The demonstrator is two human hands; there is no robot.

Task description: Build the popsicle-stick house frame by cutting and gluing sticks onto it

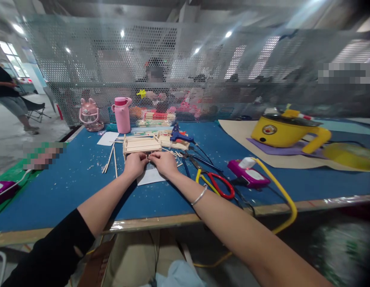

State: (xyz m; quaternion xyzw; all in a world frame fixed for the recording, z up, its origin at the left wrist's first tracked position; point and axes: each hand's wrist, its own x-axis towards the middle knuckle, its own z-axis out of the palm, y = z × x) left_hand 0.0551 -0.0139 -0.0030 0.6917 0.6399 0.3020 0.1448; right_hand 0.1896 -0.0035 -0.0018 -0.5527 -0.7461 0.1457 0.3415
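Observation:
My left hand (135,163) and my right hand (163,162) meet over a white paper sheet (151,176) on the blue table (68,187). Both have their fingers curled and pinched together on something small between them that I cannot make out. Just beyond the fingertips stands a small wooden stick frame (141,144). Loose wooden sticks (109,158) lie to its left. A silver bangle (200,195) circles my right wrist.
A blue glue gun (181,137), red-and-yellow scissors (216,184) and a purple device (248,172) with a yellow cord lie to the right. A yellow electric pot (285,129) stands at the far right. A pink bottle (122,114) and pink jug (89,115) stand by the mesh fence. People are behind the fence and at left.

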